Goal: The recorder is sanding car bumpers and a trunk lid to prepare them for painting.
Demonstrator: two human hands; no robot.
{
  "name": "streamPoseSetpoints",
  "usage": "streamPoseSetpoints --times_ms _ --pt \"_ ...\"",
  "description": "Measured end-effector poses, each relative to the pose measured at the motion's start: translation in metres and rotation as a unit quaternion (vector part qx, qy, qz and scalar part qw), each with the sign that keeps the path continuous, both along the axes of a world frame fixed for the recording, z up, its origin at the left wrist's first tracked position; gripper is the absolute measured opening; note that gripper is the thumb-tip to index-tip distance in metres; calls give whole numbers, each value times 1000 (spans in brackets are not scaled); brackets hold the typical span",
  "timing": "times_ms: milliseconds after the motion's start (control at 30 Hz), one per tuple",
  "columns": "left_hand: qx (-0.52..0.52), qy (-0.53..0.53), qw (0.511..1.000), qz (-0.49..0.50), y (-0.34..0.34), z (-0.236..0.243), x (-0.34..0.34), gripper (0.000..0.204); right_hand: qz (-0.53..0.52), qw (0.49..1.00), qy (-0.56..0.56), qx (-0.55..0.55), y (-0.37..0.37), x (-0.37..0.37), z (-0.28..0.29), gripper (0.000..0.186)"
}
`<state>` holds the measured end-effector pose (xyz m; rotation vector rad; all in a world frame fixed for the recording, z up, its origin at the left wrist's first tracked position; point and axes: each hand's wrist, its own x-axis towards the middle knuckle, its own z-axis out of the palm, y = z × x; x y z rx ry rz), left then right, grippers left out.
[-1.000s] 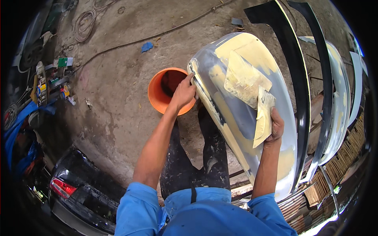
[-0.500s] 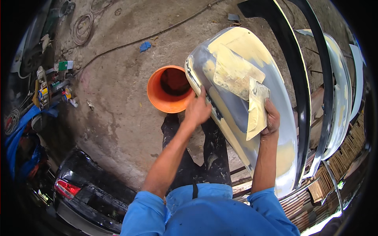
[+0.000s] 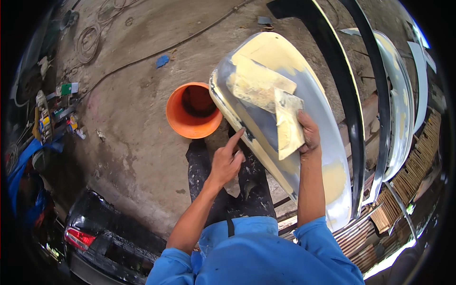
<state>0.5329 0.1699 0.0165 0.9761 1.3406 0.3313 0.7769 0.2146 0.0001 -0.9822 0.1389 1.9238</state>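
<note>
A long curved car body panel (image 3: 316, 109), grey with patches of cream filler, lies in front of me to the right. My left hand (image 3: 227, 164) holds nothing; its index finger is stretched out to a dark patch on the panel's near left edge, the other fingers loosely bent. My right hand (image 3: 309, 135) grips a flat, filler-coated spreader (image 3: 288, 126) over the panel, thumb on top. A second flat sheet smeared with filler (image 3: 259, 84) is just beyond it, partly overlapped by the spreader; whether the two touch is unclear.
An orange bucket (image 3: 175, 114) with a dark inside stands left of the panel. Black curved trim pieces (image 3: 339, 61) and another filler-patched panel (image 3: 401, 104) are at the right. A black car part with a red tail light (image 3: 80, 238) sits at lower left. A hose (image 3: 156, 53) crosses the concrete.
My left hand has drawn back toward me along the panel's edge, its index finger now pointing out. My right hand still holds the spreader. The whole view has shifted slightly.
</note>
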Motion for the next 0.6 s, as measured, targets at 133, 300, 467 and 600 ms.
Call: streamPoseSetpoints --times_ms 133,300,467,600 --pt "164 -52 985 0 15 31 3 67 15 1000 6 6 2 2 -1 44" --pt "240 -50 961 -126 58 37 23 77 42 999 -7 7 4 5 -1 44" --pt "273 -14 947 -169 65 29 24 75 57 998 23 16 4 5 -8 45" --pt "236 -40 958 -158 46 41 18 67 31 999 -2 17 1 2 -3 44"
